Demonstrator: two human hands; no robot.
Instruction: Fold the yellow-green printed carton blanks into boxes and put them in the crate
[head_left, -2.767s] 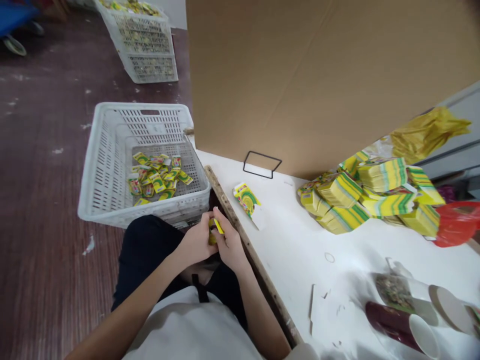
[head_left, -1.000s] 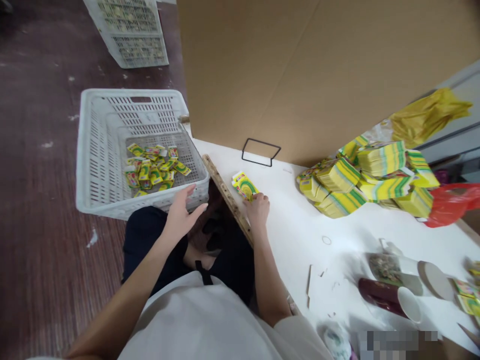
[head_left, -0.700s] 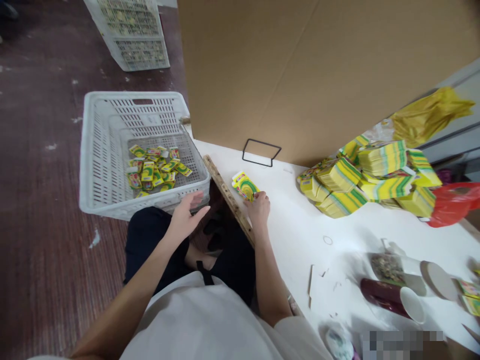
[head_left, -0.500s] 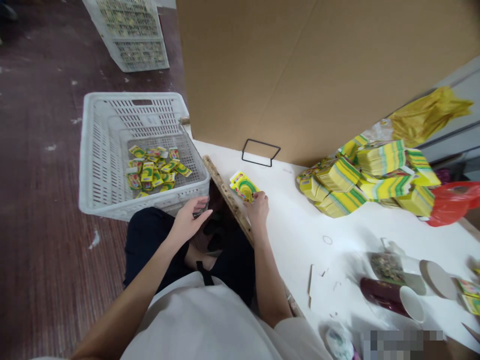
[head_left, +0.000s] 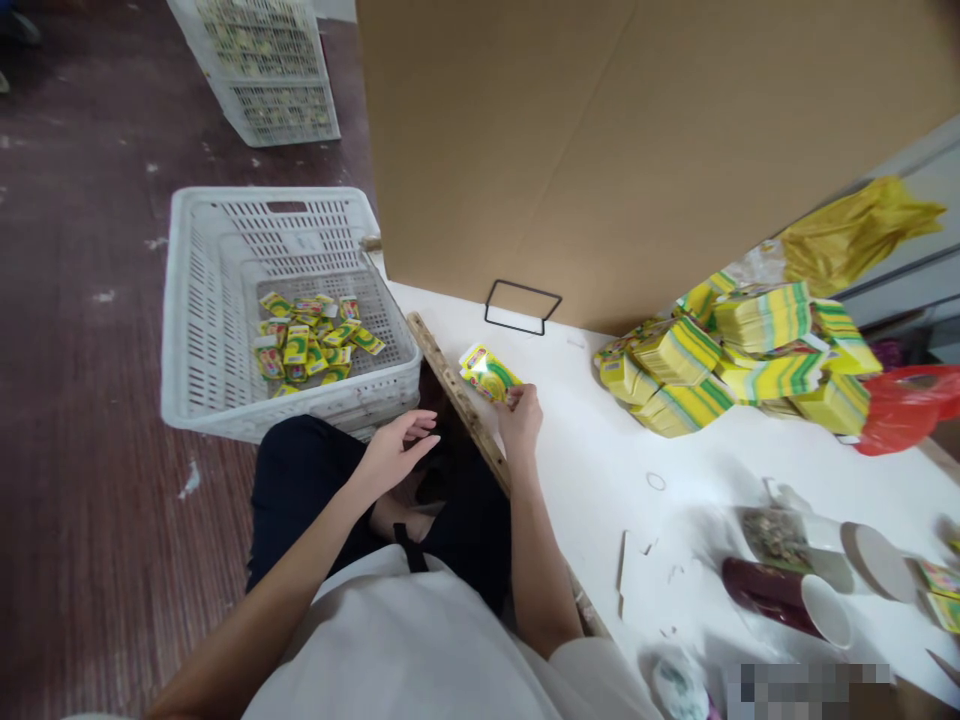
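Observation:
On the white table near its wooden edge lies a yellow-green printed card pack (head_left: 486, 372), its surface glossy. My right hand (head_left: 520, 420) pinches the near right corner of this pack between thumb and fingers. My left hand (head_left: 400, 450) hovers over my lap, between the crate and the table edge, fingers apart and holding nothing. A white plastic crate (head_left: 292, 400) stands to the left, with several similar small yellow-green packs (head_left: 297, 345) scattered on its floor.
A large cardboard sheet (head_left: 600, 150) stands at the back of the table, with a black wire frame (head_left: 523, 307) before it. Bundled yellow-green cards (head_left: 682, 360) pile up at right, beside a red bag (head_left: 911, 405). A maroon mug (head_left: 772, 595) and jar lie nearer. Stacked crates (head_left: 281, 110) stand behind.
My left hand has moved a little right, away from the crate and toward the table edge. My right hand stays at the pack's corner, nearly unmoved.

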